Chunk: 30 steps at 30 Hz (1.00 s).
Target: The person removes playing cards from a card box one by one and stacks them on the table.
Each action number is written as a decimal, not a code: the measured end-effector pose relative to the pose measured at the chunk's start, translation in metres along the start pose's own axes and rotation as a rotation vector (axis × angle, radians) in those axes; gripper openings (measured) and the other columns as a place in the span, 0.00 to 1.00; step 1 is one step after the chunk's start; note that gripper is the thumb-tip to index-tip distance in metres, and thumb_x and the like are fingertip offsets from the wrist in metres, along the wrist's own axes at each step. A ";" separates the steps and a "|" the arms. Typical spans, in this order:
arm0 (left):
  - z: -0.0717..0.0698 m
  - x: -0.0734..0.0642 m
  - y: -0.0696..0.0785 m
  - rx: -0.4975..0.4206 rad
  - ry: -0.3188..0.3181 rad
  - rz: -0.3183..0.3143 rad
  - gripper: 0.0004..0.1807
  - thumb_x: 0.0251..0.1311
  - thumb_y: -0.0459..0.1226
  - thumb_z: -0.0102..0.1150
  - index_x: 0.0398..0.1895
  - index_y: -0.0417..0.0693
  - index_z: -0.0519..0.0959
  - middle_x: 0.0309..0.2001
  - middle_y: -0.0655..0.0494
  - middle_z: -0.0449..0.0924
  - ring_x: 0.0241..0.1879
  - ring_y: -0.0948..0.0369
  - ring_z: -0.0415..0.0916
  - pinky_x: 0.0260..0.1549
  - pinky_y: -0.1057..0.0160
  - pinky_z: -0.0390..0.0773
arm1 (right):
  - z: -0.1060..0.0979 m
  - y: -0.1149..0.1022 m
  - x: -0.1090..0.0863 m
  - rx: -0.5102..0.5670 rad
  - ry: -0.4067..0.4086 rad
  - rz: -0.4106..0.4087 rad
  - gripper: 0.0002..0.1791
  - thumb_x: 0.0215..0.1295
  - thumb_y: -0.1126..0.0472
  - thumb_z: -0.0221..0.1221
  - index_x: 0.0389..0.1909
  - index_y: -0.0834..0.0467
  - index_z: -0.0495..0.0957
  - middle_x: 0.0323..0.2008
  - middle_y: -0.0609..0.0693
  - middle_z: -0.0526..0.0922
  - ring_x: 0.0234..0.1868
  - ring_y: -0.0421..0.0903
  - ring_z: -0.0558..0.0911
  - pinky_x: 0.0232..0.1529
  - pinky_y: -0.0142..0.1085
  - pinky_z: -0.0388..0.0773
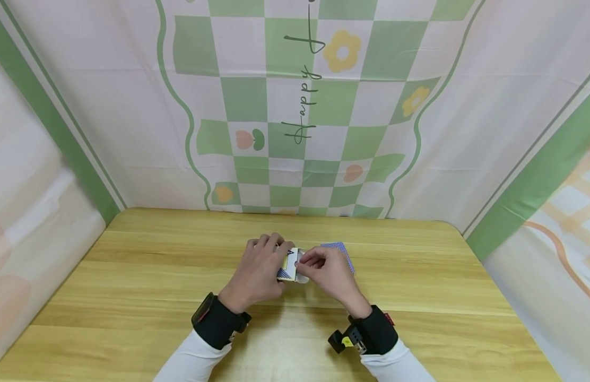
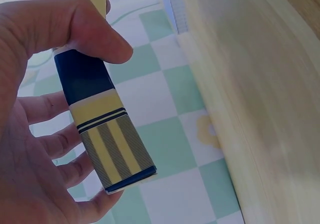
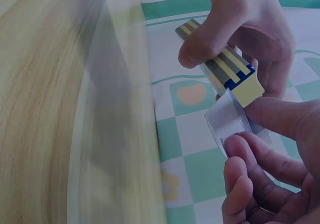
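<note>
My left hand (image 1: 262, 267) grips a small playing card box (image 2: 115, 139), thumb on one side and fingers on the other. The box side has yellow and dark stripes with dark blue bands. In the head view, a white face marked with an "A" shows between the hands. At the box's end, a pale flap (image 3: 225, 116) stands out, with a yellow tab (image 3: 246, 90) beside it. My right hand (image 1: 334, 271) pinches at this flapped end with thumb and fingers. Behind that hand, a blue-patterned deck of cards (image 1: 341, 247) lies on the table, partly hidden.
The wooden table (image 1: 132, 297) stretches wide on both sides of the hands. A green-and-white checkered curtain (image 1: 285, 175) hangs along its far edge, and more fabric hangs at the left and right. Both wrists wear black bands with small cameras.
</note>
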State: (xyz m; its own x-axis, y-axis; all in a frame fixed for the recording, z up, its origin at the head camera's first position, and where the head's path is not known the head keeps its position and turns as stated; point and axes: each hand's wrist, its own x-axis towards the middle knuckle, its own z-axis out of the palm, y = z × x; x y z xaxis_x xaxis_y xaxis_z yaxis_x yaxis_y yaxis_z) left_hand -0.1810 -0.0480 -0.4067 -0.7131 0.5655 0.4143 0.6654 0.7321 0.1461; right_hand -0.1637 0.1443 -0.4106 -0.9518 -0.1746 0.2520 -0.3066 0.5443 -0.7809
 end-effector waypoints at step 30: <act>-0.008 -0.002 -0.008 -0.008 -0.042 -0.081 0.40 0.30 0.44 0.71 0.56 0.52 0.70 0.49 0.55 0.68 0.48 0.54 0.65 0.48 0.48 0.62 | -0.019 -0.003 0.003 0.010 -0.013 -0.035 0.26 0.50 0.54 0.66 0.51 0.52 0.73 0.41 0.49 0.77 0.39 0.48 0.75 0.38 0.40 0.73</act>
State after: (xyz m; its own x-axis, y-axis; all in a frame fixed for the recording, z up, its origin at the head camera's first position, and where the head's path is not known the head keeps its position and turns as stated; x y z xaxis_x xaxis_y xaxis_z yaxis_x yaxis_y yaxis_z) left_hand -0.1834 -0.0582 -0.4015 -0.7734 0.5199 0.3627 0.6064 0.7734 0.1846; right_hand -0.1657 0.1570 -0.3965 -0.9405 -0.2042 0.2717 -0.3395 0.5298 -0.7772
